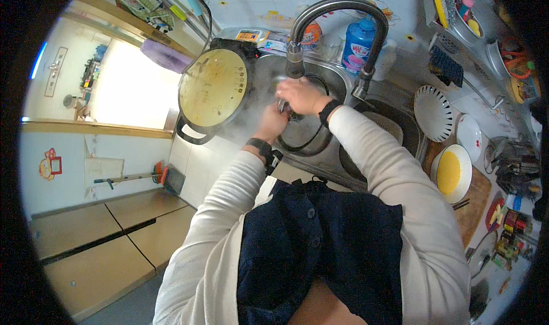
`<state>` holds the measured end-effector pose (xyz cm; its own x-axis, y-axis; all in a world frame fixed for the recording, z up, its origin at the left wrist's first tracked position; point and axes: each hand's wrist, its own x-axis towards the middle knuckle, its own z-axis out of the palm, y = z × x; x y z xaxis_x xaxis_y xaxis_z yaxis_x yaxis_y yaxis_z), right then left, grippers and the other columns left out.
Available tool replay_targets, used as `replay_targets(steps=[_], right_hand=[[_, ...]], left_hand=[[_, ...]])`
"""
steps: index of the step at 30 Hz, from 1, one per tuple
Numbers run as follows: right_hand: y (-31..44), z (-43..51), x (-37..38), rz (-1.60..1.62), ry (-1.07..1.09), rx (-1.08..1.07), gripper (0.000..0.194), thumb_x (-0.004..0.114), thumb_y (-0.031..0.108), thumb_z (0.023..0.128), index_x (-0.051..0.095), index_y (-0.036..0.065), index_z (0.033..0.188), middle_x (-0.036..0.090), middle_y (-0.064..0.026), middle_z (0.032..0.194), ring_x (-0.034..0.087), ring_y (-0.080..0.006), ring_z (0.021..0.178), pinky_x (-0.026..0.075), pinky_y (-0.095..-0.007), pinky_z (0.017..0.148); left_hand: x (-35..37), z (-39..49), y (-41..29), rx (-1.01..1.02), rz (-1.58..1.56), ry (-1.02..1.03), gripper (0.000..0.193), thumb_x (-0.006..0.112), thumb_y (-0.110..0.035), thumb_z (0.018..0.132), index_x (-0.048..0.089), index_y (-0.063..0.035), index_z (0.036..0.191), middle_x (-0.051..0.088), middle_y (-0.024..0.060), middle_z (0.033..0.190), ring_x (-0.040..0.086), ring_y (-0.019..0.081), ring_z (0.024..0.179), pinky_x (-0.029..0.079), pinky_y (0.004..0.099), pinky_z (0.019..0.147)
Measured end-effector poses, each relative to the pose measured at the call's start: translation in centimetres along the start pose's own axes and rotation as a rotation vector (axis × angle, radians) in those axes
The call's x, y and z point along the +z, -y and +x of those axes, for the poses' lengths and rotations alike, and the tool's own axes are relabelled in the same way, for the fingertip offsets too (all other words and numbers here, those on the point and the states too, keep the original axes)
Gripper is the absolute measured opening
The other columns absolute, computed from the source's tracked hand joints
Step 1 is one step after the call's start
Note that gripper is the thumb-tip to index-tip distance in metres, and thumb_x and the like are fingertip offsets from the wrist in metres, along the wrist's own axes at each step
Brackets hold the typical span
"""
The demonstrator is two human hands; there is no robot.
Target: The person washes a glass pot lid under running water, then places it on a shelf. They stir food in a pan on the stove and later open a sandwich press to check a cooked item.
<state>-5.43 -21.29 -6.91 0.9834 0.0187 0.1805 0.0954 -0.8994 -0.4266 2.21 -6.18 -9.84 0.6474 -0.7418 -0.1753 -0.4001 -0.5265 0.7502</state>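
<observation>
Both my hands meet over the left basin of the stainless steel sink, below the spout of the metal faucet. My left hand is closed around a small metal item, mostly covered by the fingers, so its kind cannot be told. Blurred by motion, my right hand lies just above and against it, under the spout; whether it grips the item is unclear. A dark cord or ring curves in the basin beneath. Steam drifts left of my hands.
Left of the sink stands a round electric appliance with a yellowish lid. Behind the basin is a blue detergent bottle. The right basin holds a colander and a dark pan. Farther right, a bowl of yellow liquid rests by a cutting board.
</observation>
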Motion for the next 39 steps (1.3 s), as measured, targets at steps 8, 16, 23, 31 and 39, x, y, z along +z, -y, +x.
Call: replay_targets(steps=[8, 16, 23, 31, 39], right_hand=[[-5.7, -0.3, 0.4, -0.175, -0.175, 0.109, 0.022, 0.051, 0.008, 0.076, 0.064, 0.006, 0.095, 0.061, -0.0188, 0.098, 0.056, -0.0368, 0.097, 0.043, -0.0476, 0.084], [1.2, 0.4, -0.7, -0.170, -0.059, 0.007, 0.011, 0.052, 0.012, 0.075, 0.062, 0.009, 0.078, 0.062, -0.0091, 0.090, 0.055, -0.0299, 0.098, 0.043, -0.0441, 0.083], [0.9, 0.3, 0.1, -0.074, -0.282, -0.199, 0.009, 0.053, 0.014, 0.076, 0.061, 0.011, 0.077, 0.060, -0.0070, 0.089, 0.053, -0.0285, 0.098, 0.044, -0.0424, 0.079], [-5.9, -0.8, -1.4, 0.015, -0.173, 0.364, 0.020, 0.049, 0.006, 0.077, 0.064, 0.002, 0.090, 0.062, -0.0214, 0.088, 0.061, -0.0385, 0.088, 0.047, -0.0470, 0.075], [-2.5, 0.7, -0.2, -0.105, -0.124, 0.258, 0.015, 0.049, 0.011, 0.079, 0.063, 0.007, 0.079, 0.064, -0.0174, 0.084, 0.062, -0.0370, 0.086, 0.045, -0.0501, 0.078]], left_hand=[[0.0, -0.9, 0.7, -0.063, -0.346, 0.137, 0.028, 0.055, 0.001, 0.087, 0.062, -0.0041, 0.114, 0.066, 0.0044, 0.079, 0.058, 0.0102, 0.061, 0.049, 0.0270, 0.056], [-1.0, -1.7, -4.8, -0.233, -0.227, 0.185, 0.022, 0.059, -0.007, 0.083, 0.063, 0.0014, 0.103, 0.067, 0.0116, 0.080, 0.064, 0.0172, 0.069, 0.051, 0.0334, 0.061], [-1.0, -0.9, -2.1, -0.010, -0.058, 0.084, 0.019, 0.057, -0.006, 0.083, 0.063, 0.0004, 0.100, 0.067, 0.0095, 0.082, 0.060, 0.0146, 0.064, 0.048, 0.0323, 0.056], [-1.1, -2.1, -1.2, -0.060, -0.449, 0.157, 0.033, 0.056, 0.001, 0.088, 0.061, -0.0083, 0.119, 0.068, 0.0028, 0.094, 0.057, 0.0076, 0.070, 0.047, 0.0253, 0.059], [-1.3, -1.5, -3.0, -0.165, -0.270, 0.268, 0.026, 0.059, -0.011, 0.090, 0.062, -0.0048, 0.115, 0.067, 0.0057, 0.083, 0.059, 0.0134, 0.066, 0.050, 0.0291, 0.061]])
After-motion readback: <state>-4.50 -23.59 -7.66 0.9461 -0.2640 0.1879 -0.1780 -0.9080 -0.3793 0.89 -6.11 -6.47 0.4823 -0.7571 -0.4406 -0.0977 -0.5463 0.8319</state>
